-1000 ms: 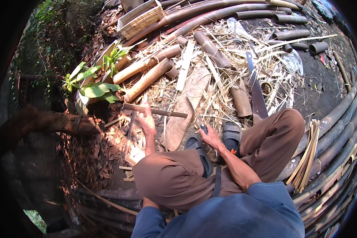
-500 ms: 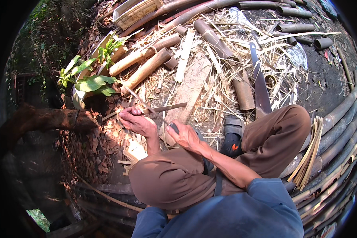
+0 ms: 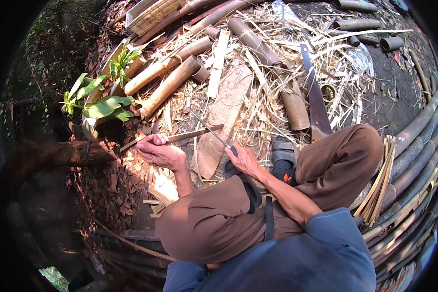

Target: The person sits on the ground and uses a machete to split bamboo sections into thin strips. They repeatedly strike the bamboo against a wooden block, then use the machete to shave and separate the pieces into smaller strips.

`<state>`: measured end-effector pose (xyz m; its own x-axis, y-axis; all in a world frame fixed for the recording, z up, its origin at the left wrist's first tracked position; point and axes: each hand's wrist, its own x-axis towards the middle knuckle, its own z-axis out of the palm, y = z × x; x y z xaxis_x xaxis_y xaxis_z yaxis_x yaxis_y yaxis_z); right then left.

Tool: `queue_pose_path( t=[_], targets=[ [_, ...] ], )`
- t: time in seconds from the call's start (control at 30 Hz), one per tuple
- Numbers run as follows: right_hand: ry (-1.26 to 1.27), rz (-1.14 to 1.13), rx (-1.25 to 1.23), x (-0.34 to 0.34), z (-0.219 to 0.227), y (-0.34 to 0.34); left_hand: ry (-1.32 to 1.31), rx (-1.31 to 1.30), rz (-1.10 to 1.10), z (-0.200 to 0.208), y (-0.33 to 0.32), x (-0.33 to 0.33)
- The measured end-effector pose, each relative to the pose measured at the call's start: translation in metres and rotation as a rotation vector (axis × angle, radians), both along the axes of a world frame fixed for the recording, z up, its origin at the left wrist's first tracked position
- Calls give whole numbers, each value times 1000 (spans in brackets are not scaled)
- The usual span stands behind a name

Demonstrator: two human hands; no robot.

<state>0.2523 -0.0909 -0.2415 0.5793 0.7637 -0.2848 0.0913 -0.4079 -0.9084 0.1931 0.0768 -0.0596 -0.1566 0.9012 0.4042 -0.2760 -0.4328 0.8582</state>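
My left hand [image 3: 161, 154] is closed around a thin bamboo strip [image 3: 194, 134], which points out to the right past my fingers. A short end of the strip also shows left of that hand. My right hand [image 3: 243, 159] grips the dark handle of a knife with a long narrow blade [image 3: 203, 121]. The blade slants up and left, crossing the strip close to its right end; whether they touch I cannot tell. Beneath the strip lies a flat worn board [image 3: 224, 109] on the ground. Pale split pieces [image 3: 164, 187] are stacked beside my left forearm.
A handsaw [image 3: 317, 100] leans by my shoe, next to a bamboo tube [image 3: 293, 104]. Shavings cover the ground ahead. Cut bamboo lengths [image 3: 170, 87] lie at the far left near a leafy plant [image 3: 102, 106]. At right, a bundle of slats [image 3: 378, 187] rests on long poles [image 3: 413, 170].
My right hand has moved right, away from my left, so the knife blade now crosses the strip nearer its right end. My left hand still holds the strip. The view has shifted slightly.
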Motion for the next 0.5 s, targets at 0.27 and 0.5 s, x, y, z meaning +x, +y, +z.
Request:
queue_pose_path(
  t=[0.27, 0.5],
  targets=[
    [117, -28, 18, 8, 33, 4, -286, -190, -247, 8, 34, -12],
    [59, 91, 205, -9, 129, 21, -187, -149, -98, -4, 21, -2]
  ],
)
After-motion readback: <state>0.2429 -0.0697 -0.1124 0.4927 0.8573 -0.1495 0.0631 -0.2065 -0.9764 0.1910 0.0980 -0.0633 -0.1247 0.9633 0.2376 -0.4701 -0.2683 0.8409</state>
